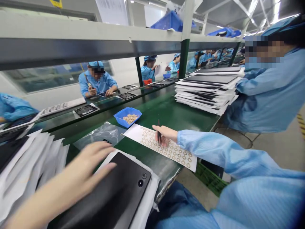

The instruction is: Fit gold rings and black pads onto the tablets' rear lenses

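1. Here's the right hand (pixel 166 133), out over the white sheet (pixel 132 133), pinching dark tweezers (pixel 159 137) between thumb and fingers!
2. The tweezers stand nearly upright in that pinch, tips down among the small rings (pixel 177 152) arranged in rows; whether they nip one, I can't tell.
3. Over to the left hand (pixel 89 163), blurred, fingers spread and grasping nothing, above the upper edge of a black panel (pixel 116 187); contact can't be made out.
4. That panel lies on white paper in front of the person, two round lenses near its right-hand corner, the ring sheet just beyond.
5. Behind the sheet, a blue bin (pixel 122 119) of loose rings, with a clear plastic bag (pixel 101 135) nearby!
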Motion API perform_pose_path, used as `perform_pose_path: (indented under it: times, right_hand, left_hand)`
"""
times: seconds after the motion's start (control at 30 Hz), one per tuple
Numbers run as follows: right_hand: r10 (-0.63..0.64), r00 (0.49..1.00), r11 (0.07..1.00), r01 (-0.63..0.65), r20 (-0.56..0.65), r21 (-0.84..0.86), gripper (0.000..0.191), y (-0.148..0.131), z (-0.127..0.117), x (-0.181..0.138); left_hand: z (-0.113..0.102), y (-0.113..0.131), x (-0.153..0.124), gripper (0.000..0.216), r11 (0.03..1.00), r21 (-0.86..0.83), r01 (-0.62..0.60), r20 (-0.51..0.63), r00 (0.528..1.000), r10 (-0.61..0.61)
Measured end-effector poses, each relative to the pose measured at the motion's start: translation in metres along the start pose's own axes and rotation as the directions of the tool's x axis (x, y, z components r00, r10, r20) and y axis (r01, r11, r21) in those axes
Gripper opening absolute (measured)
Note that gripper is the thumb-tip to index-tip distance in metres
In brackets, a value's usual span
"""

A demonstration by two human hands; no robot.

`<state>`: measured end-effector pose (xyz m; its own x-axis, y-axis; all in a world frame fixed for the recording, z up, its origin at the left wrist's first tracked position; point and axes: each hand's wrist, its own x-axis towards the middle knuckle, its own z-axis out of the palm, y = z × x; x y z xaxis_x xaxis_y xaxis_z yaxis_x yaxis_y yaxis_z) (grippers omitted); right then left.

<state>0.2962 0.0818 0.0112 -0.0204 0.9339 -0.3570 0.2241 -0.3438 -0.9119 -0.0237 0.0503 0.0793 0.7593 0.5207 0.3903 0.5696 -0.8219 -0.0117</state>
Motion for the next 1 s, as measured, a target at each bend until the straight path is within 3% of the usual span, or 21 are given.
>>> perform_pose_path:
  times: [0.1, 0.2, 0.3, 0.43, 0.6, 0.77, 1.0]
  right_hand:
    - [0.019, 0.999, 0.999, -0.017, -0.045, 0.048, 0.062, 0.017, 0.0, -0.005]
    - [-0.003, 0.999, 0.997, 0.006, -0.04, 0.08, 0.061, 0.017, 0.002, -0.006]
    - [-0.103, 0.994, 0.987, 0.105, -0.027, 0.12, 0.056, 0.011, 0.003, 0.002]
    - [-0.237, 0.971, 0.958, 0.241, -0.043, 0.155, 0.036, 0.005, 0.007, 0.029]
    - [-0.35, 0.927, 0.928, 0.363, -0.133, 0.09, 0.018, 0.004, 0.021, 0.066]
    - [-0.423, 0.873, 0.903, 0.428, -0.244, -0.032, 0.017, 0.004, 0.028, 0.074]
    - [-0.474, 0.844, 0.88, 0.461, -0.251, -0.111, 0.017, 0.009, 0.029, 0.075]
  left_hand:
    - [0.05, 0.025, 0.041, 0.033, 0.991, -0.124, -0.059, 0.275, 0.957, 0.091]
    - [0.092, 0.028, 0.07, 0.036, 0.986, -0.167, -0.017, 0.288, 0.955, 0.065]
    - [0.115, 0.02, 0.075, 0.036, 0.977, -0.208, 0.042, 0.252, 0.968, 0.012]
    - [0.123, 0.015, 0.068, 0.035, 0.959, -0.267, 0.096, 0.274, 0.962, -0.02]
    - [0.123, 0.017, 0.068, 0.043, 0.973, -0.173, 0.153, 0.304, 0.948, -0.095]
    - [0.124, 0.015, 0.07, 0.046, 0.98, -0.138, 0.147, 0.336, 0.937, -0.093]
    - [0.125, 0.014, 0.07, 0.046, 0.984, -0.126, 0.128, 0.325, 0.942, -0.081]
